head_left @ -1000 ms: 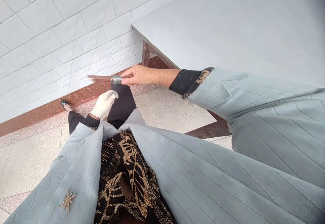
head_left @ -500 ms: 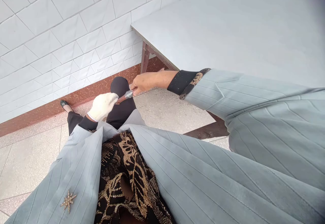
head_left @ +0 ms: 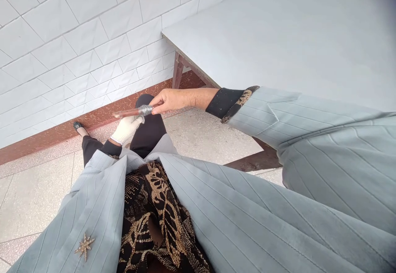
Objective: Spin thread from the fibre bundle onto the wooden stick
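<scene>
A brown wooden stick (head_left: 126, 113) points left, its right part wrapped in coiled silver wire (head_left: 145, 110). My bare right hand (head_left: 168, 101) pinches it at the wire-wrapped end, index finger along the top. Below the stick is my left hand (head_left: 125, 130), in a white knit glove. Its fingers are closed and reach right, close beneath the wire coil; what they hold, if anything, is too small to tell. Both hands are over my knee in black trousers (head_left: 147, 136).
On the right stands a large table with a pale top (head_left: 278, 37) and brown legs. Behind runs a white tiled wall (head_left: 93, 29) with a red-brown base strip (head_left: 58, 130). My dark shoe (head_left: 78, 127) is on the speckled tiled floor (head_left: 37, 194).
The stick has swung up and left, so its free end now lies above the glove instead of at its fingers. My left hand has turned and dropped slightly; my right hand shifted a little.
</scene>
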Demonstrator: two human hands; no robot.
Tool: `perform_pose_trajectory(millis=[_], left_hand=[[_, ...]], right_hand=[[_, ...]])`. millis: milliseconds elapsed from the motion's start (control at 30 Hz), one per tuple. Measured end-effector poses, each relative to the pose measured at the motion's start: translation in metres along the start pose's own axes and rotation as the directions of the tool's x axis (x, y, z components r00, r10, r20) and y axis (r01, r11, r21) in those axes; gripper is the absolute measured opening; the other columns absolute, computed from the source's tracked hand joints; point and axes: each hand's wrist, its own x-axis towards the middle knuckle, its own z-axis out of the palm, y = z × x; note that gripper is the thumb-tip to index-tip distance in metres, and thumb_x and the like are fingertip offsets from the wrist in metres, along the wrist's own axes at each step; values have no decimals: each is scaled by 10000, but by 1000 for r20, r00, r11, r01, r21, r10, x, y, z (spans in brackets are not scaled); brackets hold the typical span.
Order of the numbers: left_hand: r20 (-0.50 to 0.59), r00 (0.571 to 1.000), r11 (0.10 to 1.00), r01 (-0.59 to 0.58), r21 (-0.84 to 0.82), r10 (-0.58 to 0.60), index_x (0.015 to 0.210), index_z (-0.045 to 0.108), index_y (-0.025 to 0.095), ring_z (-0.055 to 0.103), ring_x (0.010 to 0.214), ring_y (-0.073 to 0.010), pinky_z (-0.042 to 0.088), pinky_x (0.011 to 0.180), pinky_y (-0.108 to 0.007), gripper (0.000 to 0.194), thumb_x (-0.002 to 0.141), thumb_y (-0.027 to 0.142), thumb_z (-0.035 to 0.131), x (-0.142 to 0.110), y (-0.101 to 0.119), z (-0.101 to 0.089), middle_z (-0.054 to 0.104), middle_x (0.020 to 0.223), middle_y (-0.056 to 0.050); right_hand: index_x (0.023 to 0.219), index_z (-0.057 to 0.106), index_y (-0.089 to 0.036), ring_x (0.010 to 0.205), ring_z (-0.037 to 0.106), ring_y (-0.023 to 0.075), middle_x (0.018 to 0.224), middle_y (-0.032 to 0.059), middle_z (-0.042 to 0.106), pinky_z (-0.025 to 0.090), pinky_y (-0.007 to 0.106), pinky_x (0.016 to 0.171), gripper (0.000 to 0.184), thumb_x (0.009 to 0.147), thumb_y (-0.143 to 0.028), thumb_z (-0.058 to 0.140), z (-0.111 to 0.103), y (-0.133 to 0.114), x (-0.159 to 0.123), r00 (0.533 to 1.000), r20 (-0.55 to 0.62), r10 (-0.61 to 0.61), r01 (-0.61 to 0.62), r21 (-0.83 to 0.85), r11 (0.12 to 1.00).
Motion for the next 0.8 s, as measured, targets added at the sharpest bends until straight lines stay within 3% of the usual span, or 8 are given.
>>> perform_pose_trajectory(millis=[100,167,233,333,400,500,567,800], left_hand=[[60,997,998,-36,-59,40,916,658,194,577,677,-141,470,679,-269,252,966,275,425,-3,1,5,667,802,-10],[123,988,996,-93,-8,94,951,671,204,618,755,-154,481,746,-277,254,979,287,432,-4,4,5,693,869,-14],[160,980,982,-138,132,117,972,687,212,657,852,-184,487,819,-298,256,987,289,444,-5,8,4,717,923,-28],[149,982,931,-161,329,117,970,711,209,677,930,-223,490,873,-327,257,987,277,463,-4,12,-3,735,968,-57],[140,981,909,-177,376,133,975,723,208,680,960,-229,494,895,-334,262,982,263,468,-3,13,-8,742,1003,-64],[116,982,928,-178,328,148,986,735,208,681,1010,-225,498,935,-338,264,959,238,474,-2,12,-15,754,1050,-56],[84,986,958,-157,238,141,973,736,202,684,1021,-219,499,952,-336,257,938,234,483,-1,12,-17,760,1050,-49],[47,994,978,-93,-188,104,924,709,175,671,918,-182,514,909,-308,247,916,297,494,4,1,-3,744,949,-38]], right_hand=[[1093,788,-164,622,504,112,711,9,621,336,277,622,301,912,-374,670,-2,3,3,956,-254,146,-149,6,989],[1128,791,-171,681,548,137,781,34,661,344,288,640,327,909,-385,676,-3,7,5,923,-324,207,-244,-77,967],[1143,793,-199,756,579,168,873,53,697,343,299,661,339,890,-406,704,-5,12,6,919,-332,214,-291,-205,934],[1071,809,-220,806,582,191,901,59,707,328,307,685,288,864,-410,747,-5,18,4,945,-244,219,-294,-337,894],[991,813,-209,778,560,174,843,42,692,316,303,696,228,853,-385,768,-4,19,3,970,-94,225,-244,-374,895],[969,806,-195,697,498,126,781,4,662,302,288,684,198,875,-357,743,-1,18,3,962,217,164,-76,-365,928],[1001,803,-193,667,469,110,758,-11,647,294,282,671,226,890,-371,721,0,19,4,933,343,111,6,-323,946],[960,779,-196,628,449,98,670,-31,576,287,268,647,269,867,-443,723,-1,22,5,932,361,-33,102,-173,980]])
